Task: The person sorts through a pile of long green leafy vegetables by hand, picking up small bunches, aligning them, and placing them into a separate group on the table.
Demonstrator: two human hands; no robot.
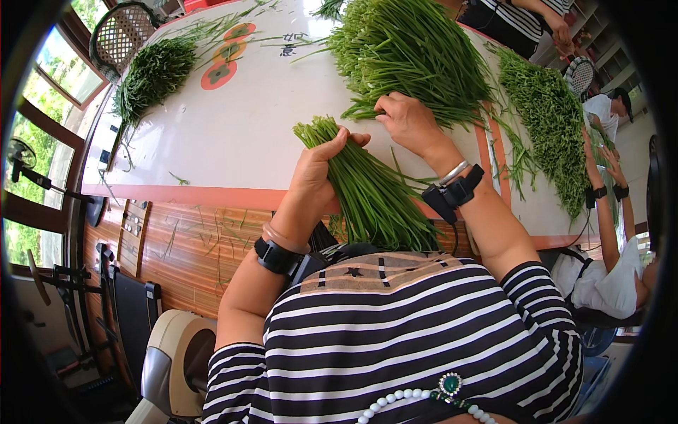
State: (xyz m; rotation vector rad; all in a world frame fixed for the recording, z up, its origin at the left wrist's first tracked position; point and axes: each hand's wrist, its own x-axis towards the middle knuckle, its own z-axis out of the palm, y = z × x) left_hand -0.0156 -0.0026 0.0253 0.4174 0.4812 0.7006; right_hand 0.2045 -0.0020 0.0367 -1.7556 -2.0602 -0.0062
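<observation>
My left hand (323, 164) is closed around a thick bunch of long green stalks with leaf-like blades, likely garlic chives (371, 196); its pale cut ends point up and away, and the blades hang towards my lap over the table's edge. Just right of it, my right hand (408, 122) has its fingers bent at the near edge of a large pile of the same greens (408, 53). The fingertips touch stalks there; whether they pinch any is hard to tell. The pile lies on a white table (254, 127) with a coral border.
A darker heap of greens (159, 74) lies at the table's left end. Another long heap (545, 116) is on the right, near a co-worker's forearms (609, 212). A second person's hands (559, 32) show at the upper right. Loose stalks are scattered on the table and floor.
</observation>
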